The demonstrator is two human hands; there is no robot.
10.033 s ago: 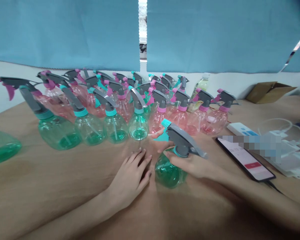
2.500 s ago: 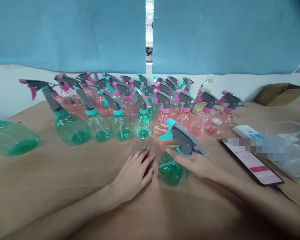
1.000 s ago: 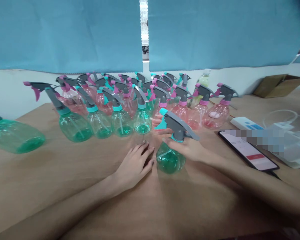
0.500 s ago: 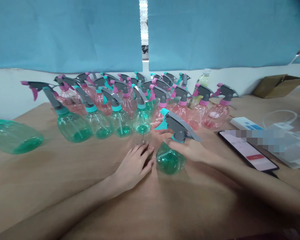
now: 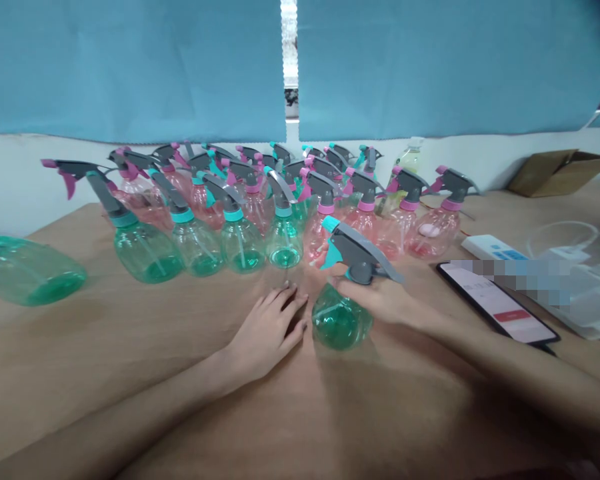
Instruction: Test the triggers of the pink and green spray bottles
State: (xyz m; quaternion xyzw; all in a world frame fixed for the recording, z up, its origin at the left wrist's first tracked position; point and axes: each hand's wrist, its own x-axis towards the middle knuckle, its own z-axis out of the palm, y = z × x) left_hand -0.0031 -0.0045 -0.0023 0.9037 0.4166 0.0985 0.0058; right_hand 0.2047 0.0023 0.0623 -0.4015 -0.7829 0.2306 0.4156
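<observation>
A green spray bottle with a grey head and turquoise nozzle stands upright in front of me. My right hand is wrapped round its neck, below the spray head, with some fingers hidden behind the bottle near the turquoise trigger. Flat on the wooden table, just left of that bottle, lies my left hand, fingers stretched out and holding nothing. Beyond my hands runs a front row of spray bottles, among them a green one and a pink one.
Several more pink and green spray bottles crowd behind the front row. Another green bottle is cut off at the left edge. To the right are a phone, a white power strip, a clear plastic case and a cardboard box.
The fingers of my right hand have curled in from being stretched out by the trigger. The held bottle and my left hand stay almost where they were.
</observation>
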